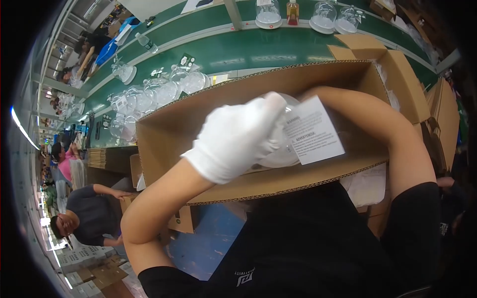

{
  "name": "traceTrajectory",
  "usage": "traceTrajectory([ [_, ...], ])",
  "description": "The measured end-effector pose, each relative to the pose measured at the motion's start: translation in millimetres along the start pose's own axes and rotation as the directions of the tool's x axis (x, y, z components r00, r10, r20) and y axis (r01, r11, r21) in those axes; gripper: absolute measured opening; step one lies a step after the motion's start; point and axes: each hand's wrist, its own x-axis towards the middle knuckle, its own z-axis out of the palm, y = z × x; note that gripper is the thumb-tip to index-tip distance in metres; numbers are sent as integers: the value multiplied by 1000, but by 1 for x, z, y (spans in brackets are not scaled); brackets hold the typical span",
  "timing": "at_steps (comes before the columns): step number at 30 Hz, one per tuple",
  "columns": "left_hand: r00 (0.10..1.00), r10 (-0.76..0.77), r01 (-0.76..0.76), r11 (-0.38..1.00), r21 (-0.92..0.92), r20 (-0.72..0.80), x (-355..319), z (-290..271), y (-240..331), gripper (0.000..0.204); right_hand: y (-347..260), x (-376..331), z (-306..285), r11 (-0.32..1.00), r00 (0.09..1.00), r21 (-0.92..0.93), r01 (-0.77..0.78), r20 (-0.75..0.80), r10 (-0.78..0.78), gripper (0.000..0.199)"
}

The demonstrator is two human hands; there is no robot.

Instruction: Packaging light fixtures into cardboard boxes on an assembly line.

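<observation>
Left hand: the left hand (236, 136), in a white glove, reaches into the open cardboard box (169, 131) and lies over a clear glass dome (278, 154) — fingers curled against its top, clamped on it as far as I can see.
Right hand: the bare right forearm (377, 119) bends over the far side of the box and goes down inside; the hand itself is hidden behind the dome and the tag, so I cannot tell whether it is open or closed.
Glass dome: inside the box, near its middle, mostly covered by the glove.
Paper tag: a white printed tag (314, 130) sits against the dome, just right of the gloved fingers, tilted.
Box: flaps open, tipped toward the person, held in front of the black shirt (308, 238).
Green bench: the green work surface (258, 49) runs behind the box — a cluster of more glass domes (164, 92) stands at its left, and 3 more (323, 17) at the far edge.
Other people: 2 co-workers (84, 216) sit at the left, well apart from the box.
Flat cartons: a second open carton (397, 69) stands just right of the box.
</observation>
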Motion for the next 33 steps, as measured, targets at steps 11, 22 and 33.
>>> traceTrajectory([
  [11,981,-21,9,998,61,195,-28,83,-71,14,-81,-76,84,638,826,-761,-118,282,488,48],
  [22,921,-312,328,944,-30,232,-13,116,-97,13,-82,-51,129,596,851,-783,176,425,307,58],
  [33,856,-379,420,907,-44,351,-28,122,-94,16,-143,-73,121,626,786,-779,-39,363,501,53],
])
